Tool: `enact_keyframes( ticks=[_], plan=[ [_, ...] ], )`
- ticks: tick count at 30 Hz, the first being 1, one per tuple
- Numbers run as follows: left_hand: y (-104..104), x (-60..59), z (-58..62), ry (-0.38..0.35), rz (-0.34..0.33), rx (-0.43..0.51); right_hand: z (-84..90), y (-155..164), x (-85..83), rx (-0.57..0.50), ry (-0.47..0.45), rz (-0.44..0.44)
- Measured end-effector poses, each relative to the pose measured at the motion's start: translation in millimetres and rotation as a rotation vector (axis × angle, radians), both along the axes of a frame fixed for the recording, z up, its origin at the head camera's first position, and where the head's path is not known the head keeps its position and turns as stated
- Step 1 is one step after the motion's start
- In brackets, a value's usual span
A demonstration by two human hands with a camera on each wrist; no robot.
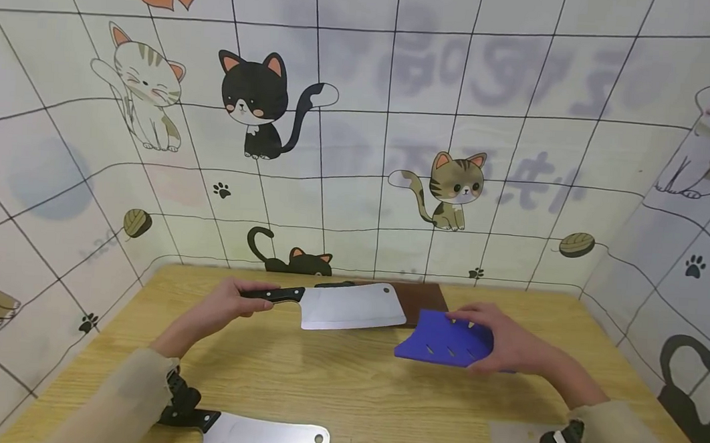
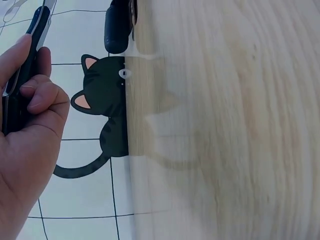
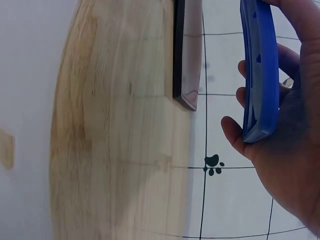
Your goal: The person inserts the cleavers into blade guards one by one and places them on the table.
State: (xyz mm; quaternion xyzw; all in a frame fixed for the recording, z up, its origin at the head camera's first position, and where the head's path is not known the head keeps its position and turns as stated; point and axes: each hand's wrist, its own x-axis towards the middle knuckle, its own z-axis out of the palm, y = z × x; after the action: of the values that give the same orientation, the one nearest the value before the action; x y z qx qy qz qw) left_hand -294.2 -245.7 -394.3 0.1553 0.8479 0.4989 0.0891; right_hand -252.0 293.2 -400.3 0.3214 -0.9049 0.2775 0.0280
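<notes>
Nearest the camera, second cleaver [image 1: 265, 439] flat on table [image 1: 346, 388] at the front edge, black handle under the left sleeve, hole near the blade's far corner. Mid-table, cleaver [image 1: 350, 306] held level just above the wood: left hand [image 1: 224, 306] curled tight round the black handle [image 2: 20, 85], fingers together, blade pointing right. Just right of the blade tip, blue sheath [image 1: 445, 338] with three slots, gripped by right hand [image 1: 505, 343], fingers [image 3: 250, 95] wrapped over its far edge and thumb on the near side, clamped on it. Sheath and blade close, not touching. Behind both, dark brown board [image 1: 420, 298] flat at the table's rear edge. Around the table, cat-print tiled backdrop [image 1: 359, 148].
</notes>
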Motion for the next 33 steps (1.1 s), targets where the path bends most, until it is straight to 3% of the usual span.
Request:
enact_keyframes(
  ticks=[7, 24, 33],
  plan=[
    [7.2, -5.0, -2.2, 0.001, 0.005, 0.059, -2.3, -9.6, 0.8, -0.027, -0.030, 0.019],
    [11.9, -4.0, -9.7, 0.000, 0.012, 0.061, -5.7, -13.8, 4.6, -0.042, -0.058, 0.034],
    [17.8, 0.1, -11.3, -0.040, -0.006, 0.135, -6.5, -12.9, 2.5, -0.074, -0.059, -0.016]
  ],
)
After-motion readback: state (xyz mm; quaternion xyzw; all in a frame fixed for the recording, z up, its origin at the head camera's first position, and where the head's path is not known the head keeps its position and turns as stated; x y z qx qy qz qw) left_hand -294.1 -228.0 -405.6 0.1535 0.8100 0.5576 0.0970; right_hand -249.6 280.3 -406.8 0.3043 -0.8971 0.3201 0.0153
